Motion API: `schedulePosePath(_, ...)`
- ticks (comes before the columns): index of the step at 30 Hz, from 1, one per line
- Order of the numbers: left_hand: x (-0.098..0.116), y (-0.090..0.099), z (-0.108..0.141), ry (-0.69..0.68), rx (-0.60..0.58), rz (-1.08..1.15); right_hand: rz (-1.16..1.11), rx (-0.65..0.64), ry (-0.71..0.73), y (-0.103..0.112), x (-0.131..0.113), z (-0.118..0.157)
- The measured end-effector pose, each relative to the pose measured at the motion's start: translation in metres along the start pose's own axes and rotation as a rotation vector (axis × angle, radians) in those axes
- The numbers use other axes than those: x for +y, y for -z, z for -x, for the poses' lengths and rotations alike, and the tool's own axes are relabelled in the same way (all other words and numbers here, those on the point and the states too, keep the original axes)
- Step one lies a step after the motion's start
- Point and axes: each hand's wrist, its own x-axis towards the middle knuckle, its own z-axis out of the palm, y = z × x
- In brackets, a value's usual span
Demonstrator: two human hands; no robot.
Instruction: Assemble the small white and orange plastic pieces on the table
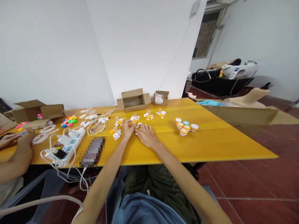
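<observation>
My left hand point(127, 130) reaches over the table among small white, orange and clear plastic parts, its fingers bent down and slightly apart. Beside it, my right hand point(147, 135) rests low over the tabletop with fingers spread. A small clear cup point(134, 123) stands between the hands, near the fingertips; whether they touch it is hard to see. Just beyond lie an orange ring point(135, 121) and white cut-out pieces. Similar groups surround the hands, with an orange ring point(111, 132) and a white perforated piece point(116, 135) at the left, and another orange ring point(149, 117) behind.
Several capped small containers point(183, 132) stand together at the right. An open cardboard box point(133, 101) and a smaller box point(161, 98) sit against the wall. A phone point(93, 151), power strip point(70, 146) and white cables occupy the left. Another person's hand point(26, 137) works farther left.
</observation>
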Motion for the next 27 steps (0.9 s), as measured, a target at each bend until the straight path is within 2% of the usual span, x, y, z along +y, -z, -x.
schedulePosePath(10,-0.0054,-0.0027,-0.0027,-0.011,0.016,0.001,0.035,-0.029,-0.141,0.006,-0.002,-0.0008)
schedulePosePath(16,-0.0065,-0.0035,-0.003,-0.03,0.015,0.002,0.022,-0.048,-0.141,0.0061,-0.0027,-0.0007)
schedulePosePath(27,-0.0076,-0.0007,-0.0036,-0.062,0.037,-0.057,-0.008,0.015,-0.063,-0.0029,0.0018,-0.0005)
